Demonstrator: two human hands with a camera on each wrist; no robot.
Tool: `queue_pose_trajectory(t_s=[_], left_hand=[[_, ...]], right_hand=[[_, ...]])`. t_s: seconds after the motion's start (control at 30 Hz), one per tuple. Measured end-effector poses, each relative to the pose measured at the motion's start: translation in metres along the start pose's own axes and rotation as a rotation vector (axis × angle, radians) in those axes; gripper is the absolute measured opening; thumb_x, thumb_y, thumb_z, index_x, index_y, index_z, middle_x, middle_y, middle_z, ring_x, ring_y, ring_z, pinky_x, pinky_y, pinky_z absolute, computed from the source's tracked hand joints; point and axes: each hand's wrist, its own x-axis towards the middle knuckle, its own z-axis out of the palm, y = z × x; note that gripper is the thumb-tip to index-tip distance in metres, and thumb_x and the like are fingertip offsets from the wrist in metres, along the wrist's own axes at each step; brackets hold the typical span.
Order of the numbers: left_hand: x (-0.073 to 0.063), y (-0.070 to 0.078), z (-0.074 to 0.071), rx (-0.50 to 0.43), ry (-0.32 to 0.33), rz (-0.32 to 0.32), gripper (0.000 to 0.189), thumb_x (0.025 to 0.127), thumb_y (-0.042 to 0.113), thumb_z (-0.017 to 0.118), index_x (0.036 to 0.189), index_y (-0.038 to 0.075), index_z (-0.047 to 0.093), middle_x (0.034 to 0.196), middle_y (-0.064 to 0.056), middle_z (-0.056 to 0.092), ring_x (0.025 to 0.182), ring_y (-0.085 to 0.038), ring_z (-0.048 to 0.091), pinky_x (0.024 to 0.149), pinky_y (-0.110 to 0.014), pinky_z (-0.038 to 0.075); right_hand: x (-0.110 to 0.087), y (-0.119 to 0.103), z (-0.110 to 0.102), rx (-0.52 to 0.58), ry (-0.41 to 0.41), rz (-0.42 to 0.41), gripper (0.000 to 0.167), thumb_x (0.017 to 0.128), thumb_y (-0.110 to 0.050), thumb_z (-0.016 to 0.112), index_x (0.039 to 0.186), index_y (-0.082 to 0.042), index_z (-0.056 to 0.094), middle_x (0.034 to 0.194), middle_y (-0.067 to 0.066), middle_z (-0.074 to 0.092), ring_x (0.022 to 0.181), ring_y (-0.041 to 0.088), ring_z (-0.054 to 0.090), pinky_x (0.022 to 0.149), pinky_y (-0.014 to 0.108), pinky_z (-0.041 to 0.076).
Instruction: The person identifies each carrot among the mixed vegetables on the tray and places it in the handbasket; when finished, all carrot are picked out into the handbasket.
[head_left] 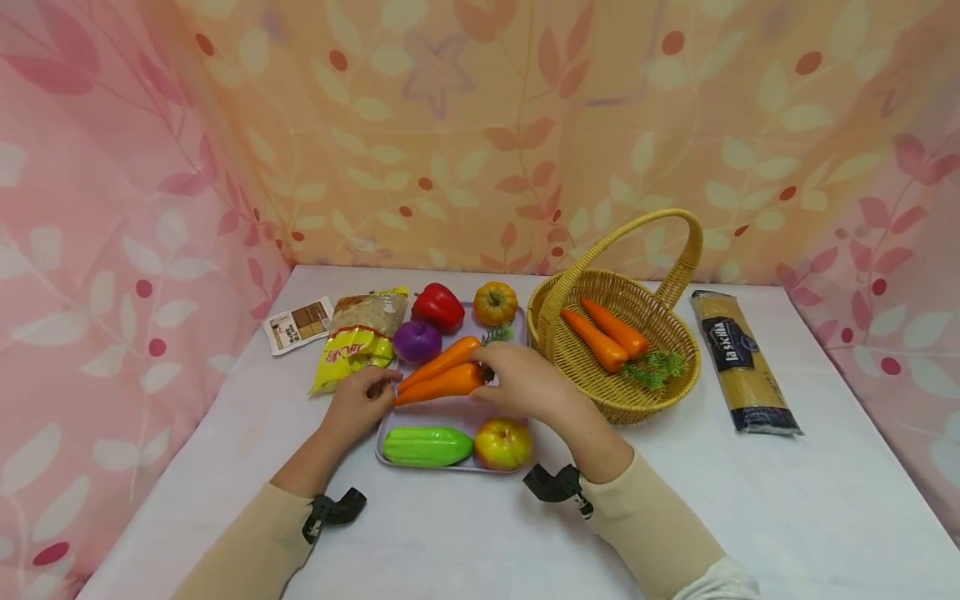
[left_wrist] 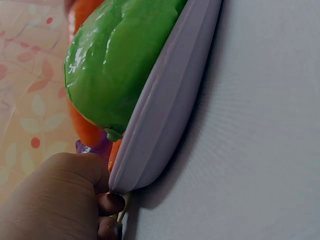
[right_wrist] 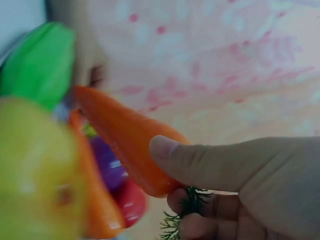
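Observation:
My right hand (head_left: 528, 383) pinches a carrot (head_left: 442, 385) at its thick leafy end; in the right wrist view the thumb lies along this carrot (right_wrist: 135, 142), which is tilted above the other things. My left hand (head_left: 358, 404) is at the left edge of a lilac tray (head_left: 438, 410). In the left wrist view its thumb and fingers grip the tray rim (left_wrist: 165, 115). On the tray are a second carrot (head_left: 438, 364), a purple onion-like vegetable (head_left: 417, 342), a red bell pepper (head_left: 438, 307), a small pumpkin (head_left: 495, 303), a long green vegetable (head_left: 427, 447) and a yellow-red apple (head_left: 503, 443).
To the tray's right stands a wicker basket (head_left: 543, 312) with a tall handle and two carrots (head_left: 603, 333) inside. A pasta pack (head_left: 744, 362) lies farther right. Left of the tray are a yellow food bag (head_left: 360, 337) and a small brown-and-white packet (head_left: 300, 326).

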Motion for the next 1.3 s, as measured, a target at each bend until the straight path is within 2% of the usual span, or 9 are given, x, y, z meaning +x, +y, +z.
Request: queue_pose_trajectory(t_s=[0.17,0.3,0.5,0.7,0.9,1.0,1.1,1.23,1.3], left_hand=[[0.0,0.002,-0.002,0.009,-0.007,-0.005,0.023,0.09,0.003,0.066,0.109,0.007,0.077,0.088,-0.001,0.063,0.076,-0.018,0.053,0.065,-0.028,0.044],[0.001,0.002,-0.003,0.016,0.001,0.009,0.023,0.089,0.0,0.067,0.108,0.006,0.077,0.085,-0.001,0.062,0.073,-0.017,0.052,0.062,-0.027,0.042],[0.002,0.003,-0.003,0.01,0.007,0.017,0.024,0.088,-0.002,0.066,0.107,0.006,0.078,0.083,0.0,0.061,0.072,-0.016,0.05,0.062,-0.026,0.04],[0.001,0.004,-0.002,0.0,-0.002,-0.003,0.023,0.089,0.0,0.065,0.107,0.007,0.078,0.089,-0.002,0.065,0.073,-0.016,0.052,0.062,-0.026,0.042],[0.0,0.004,-0.001,0.003,-0.005,-0.006,0.023,0.089,0.001,0.065,0.107,0.007,0.078,0.091,-0.003,0.066,0.074,-0.017,0.053,0.062,-0.027,0.043],[0.0,0.004,-0.001,0.006,-0.005,-0.009,0.023,0.089,0.001,0.065,0.108,0.007,0.078,0.091,-0.002,0.066,0.074,-0.018,0.053,0.063,-0.027,0.043],[0.0,0.004,-0.001,0.006,-0.007,-0.014,0.023,0.089,0.001,0.065,0.108,0.007,0.078,0.091,-0.002,0.066,0.074,-0.018,0.053,0.063,-0.027,0.043],[0.0,0.003,0.0,0.009,-0.003,-0.01,0.023,0.089,0.001,0.065,0.107,0.007,0.078,0.091,-0.002,0.066,0.075,-0.018,0.053,0.063,-0.027,0.043],[0.0,0.003,0.0,0.011,-0.001,-0.006,0.023,0.089,0.001,0.065,0.107,0.007,0.078,0.091,-0.002,0.066,0.074,-0.018,0.053,0.063,-0.027,0.043]], right_hand=[[-0.025,-0.016,-0.03,0.021,0.102,-0.035,0.05,0.088,-0.028,0.082,0.132,-0.009,0.067,0.104,-0.002,0.066,0.091,0.018,0.059,0.083,0.033,0.051],[-0.048,-0.023,-0.05,0.067,0.185,-0.06,0.051,0.087,-0.028,0.083,0.133,-0.013,0.067,0.101,-0.005,0.064,0.085,0.017,0.057,0.074,0.03,0.05],[-0.077,-0.021,-0.072,0.127,0.314,-0.118,0.052,0.084,-0.025,0.084,0.132,-0.012,0.068,0.099,-0.005,0.062,0.075,0.016,0.051,0.064,0.028,0.045],[-0.103,-0.014,-0.091,0.094,0.448,-0.146,0.05,0.081,-0.018,0.087,0.127,-0.009,0.07,0.095,-0.003,0.061,0.069,0.012,0.048,0.06,0.024,0.041],[-0.139,-0.004,-0.111,0.126,0.615,-0.115,0.061,0.072,0.004,0.089,0.129,-0.006,0.069,0.099,-0.002,0.065,0.068,0.009,0.054,0.062,0.018,0.045],[-0.16,0.005,-0.118,0.171,0.699,-0.066,0.064,0.071,0.013,0.086,0.13,-0.005,0.068,0.099,-0.003,0.066,0.066,0.008,0.055,0.06,0.015,0.045],[-0.18,0.015,-0.123,0.182,0.75,0.031,0.063,0.076,0.016,0.081,0.134,-0.006,0.067,0.104,-0.004,0.065,0.07,0.008,0.055,0.062,0.011,0.046],[-0.2,0.03,-0.127,0.152,0.829,0.211,0.057,0.085,0.011,0.075,0.139,-0.005,0.062,0.108,-0.011,0.062,0.074,0.005,0.053,0.069,0.005,0.045],[-0.206,0.039,-0.127,0.15,0.881,0.3,0.053,0.089,0.006,0.073,0.14,-0.002,0.06,0.108,-0.016,0.059,0.072,0.003,0.051,0.069,0.004,0.043]])
